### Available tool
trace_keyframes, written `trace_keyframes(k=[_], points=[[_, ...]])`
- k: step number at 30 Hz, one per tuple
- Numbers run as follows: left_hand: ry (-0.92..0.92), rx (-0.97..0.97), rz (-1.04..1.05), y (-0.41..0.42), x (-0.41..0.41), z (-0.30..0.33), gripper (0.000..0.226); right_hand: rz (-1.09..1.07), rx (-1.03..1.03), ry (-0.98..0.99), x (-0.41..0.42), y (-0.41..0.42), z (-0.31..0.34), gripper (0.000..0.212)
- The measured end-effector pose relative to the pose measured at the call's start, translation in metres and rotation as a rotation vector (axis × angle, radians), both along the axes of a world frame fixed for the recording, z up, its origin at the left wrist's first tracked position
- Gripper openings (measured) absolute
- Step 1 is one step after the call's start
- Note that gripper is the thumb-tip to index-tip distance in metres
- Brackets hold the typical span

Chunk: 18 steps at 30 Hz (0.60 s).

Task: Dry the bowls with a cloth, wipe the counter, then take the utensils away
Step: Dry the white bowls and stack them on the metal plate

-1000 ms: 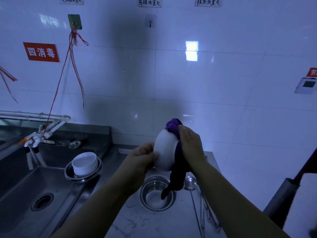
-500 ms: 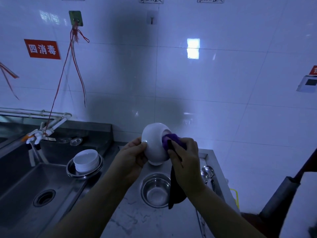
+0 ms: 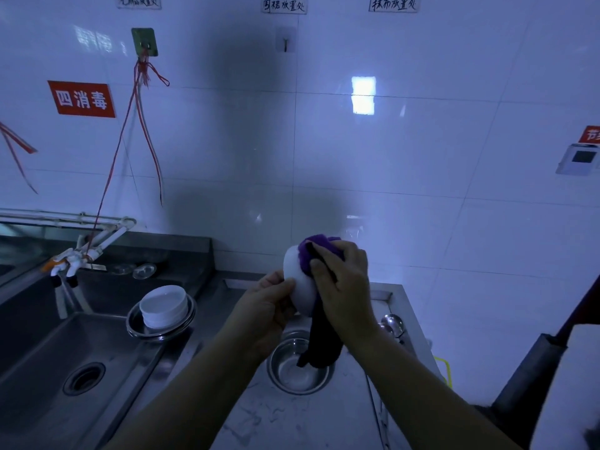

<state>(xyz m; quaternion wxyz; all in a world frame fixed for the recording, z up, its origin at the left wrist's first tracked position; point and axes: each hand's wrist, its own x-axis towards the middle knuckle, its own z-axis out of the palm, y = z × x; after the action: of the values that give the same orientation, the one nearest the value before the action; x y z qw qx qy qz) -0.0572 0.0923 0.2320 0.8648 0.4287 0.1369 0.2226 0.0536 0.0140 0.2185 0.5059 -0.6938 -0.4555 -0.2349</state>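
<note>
Cloth (image 3: pixel 316 251) now higher on sideways-tipped bowl (image 3: pixel 297 284), both hands (image 3: pixel 263 311) (image 3: pixel 345 287) gripping.

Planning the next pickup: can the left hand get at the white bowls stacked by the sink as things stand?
Probably not yet: the left hand holds the white bowl being dried. The path to the stacked white bowls on the left looks open, so once freed it likely could.

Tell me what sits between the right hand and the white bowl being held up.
In the head view, a purple cloth lies between the right hand and the white bowl; its dark tail hangs down below.
</note>
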Motion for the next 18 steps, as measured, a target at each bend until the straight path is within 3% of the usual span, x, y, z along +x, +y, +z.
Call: trace_keyframes(k=[8, 14, 18], points=[[-0.005, -0.205, 0.013, 0.004, -0.003, 0.001, 0.019, 0.019, 0.024, -0.423, 0.002, -0.013, -0.043, 0.033], [-0.020, -0.249, 0.018, -0.005, 0.003, -0.004, 0.021, -0.047, 0.021, -0.359, 0.002, -0.003, -0.031, 0.033], [-0.048, -0.341, 0.022, -0.005, 0.005, -0.003, 0.020, -0.077, 0.039, -0.436, 0.000, 0.001, -0.038, 0.033]])
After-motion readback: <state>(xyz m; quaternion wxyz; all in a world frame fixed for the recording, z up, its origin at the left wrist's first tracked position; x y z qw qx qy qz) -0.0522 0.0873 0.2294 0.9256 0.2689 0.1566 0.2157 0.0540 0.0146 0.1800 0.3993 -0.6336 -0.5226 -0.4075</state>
